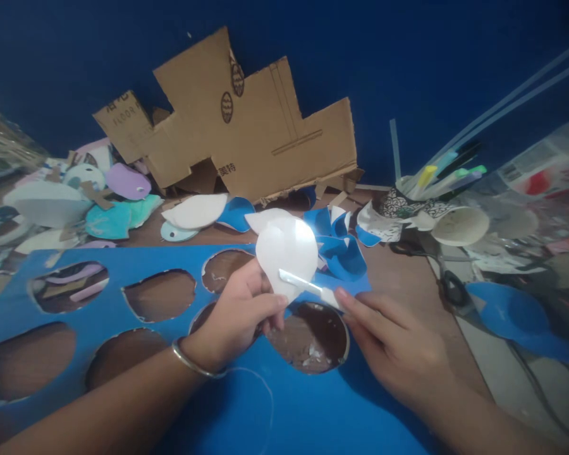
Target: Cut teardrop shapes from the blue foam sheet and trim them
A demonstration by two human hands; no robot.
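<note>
The left hand's thumb and fingers (270, 306) pinch the narrow lower end of a white, teardrop-shaped thin sheet piece (284, 246), held up above the work surface. The right hand (398, 341) grips a slim, white-handled tool with a pale flat blade (303, 282), its blade lying across the lower part of the piece; whether it presses cannot be told. To work well, I'd keep the left thumb clear of the blade's path, support the sheet close to the contact, and use light, even strokes. Below lies a blue sheet with cut-out holes (303, 404); behind stands brown printed cardboard (251, 133).
</note>
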